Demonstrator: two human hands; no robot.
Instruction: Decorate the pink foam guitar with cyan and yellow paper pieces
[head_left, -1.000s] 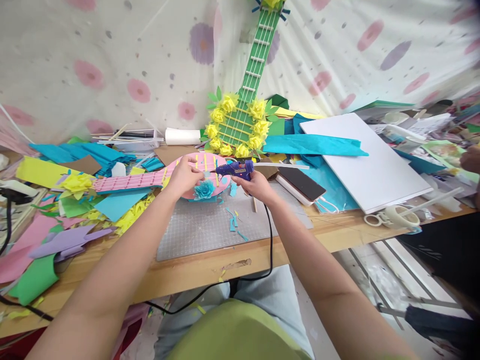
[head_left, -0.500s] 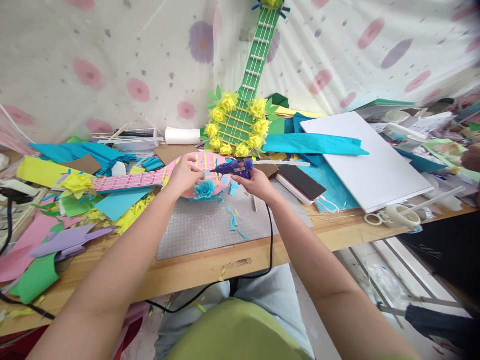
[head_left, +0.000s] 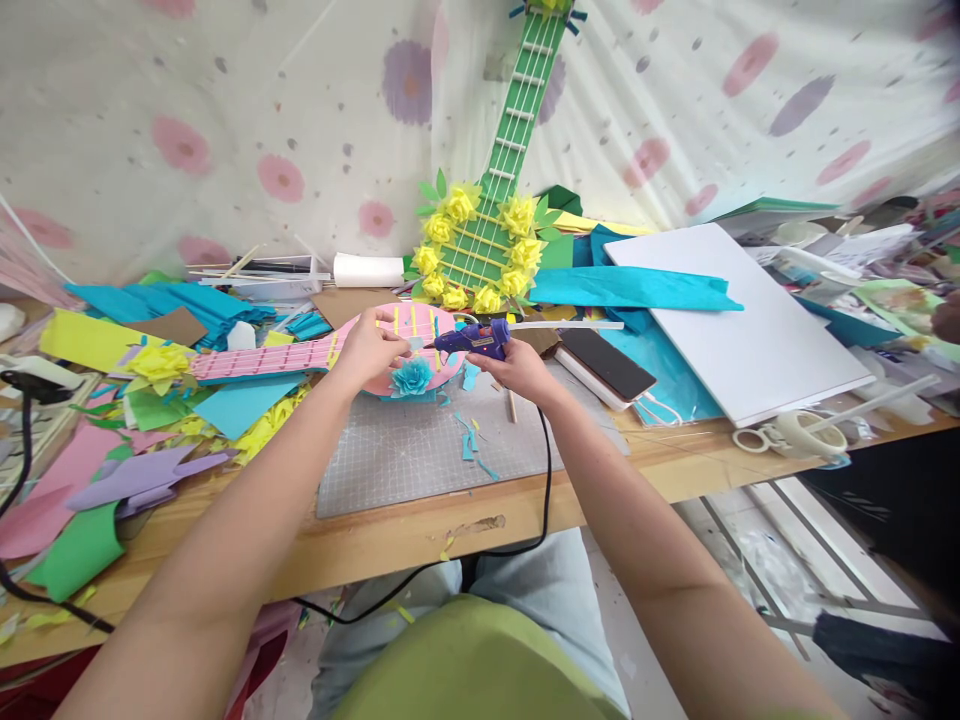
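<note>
My right hand is wrapped round a purple glue gun, with a long white glue stick coming out of its back end. The nozzle points left, close to a small pale blue piece pinched in the fingertips of my left hand. Below both hands lies a pink paper guitar with yellow strips across its body, partly covered by my left hand. A blue paper flower sits on the guitar's near edge, and a yellow paper flower is by the far end of its neck.
A grey cutting mat with blue scraps lies under the guitar. Behind stands a green paper guitar ringed with yellow flowers. To the right are a phone, a white board and a tape roll; coloured paper covers the left.
The view has shifted slightly. My left hand still pinches the small blue piece and my right hand still holds the glue gun, its nozzle close to the piece.
</note>
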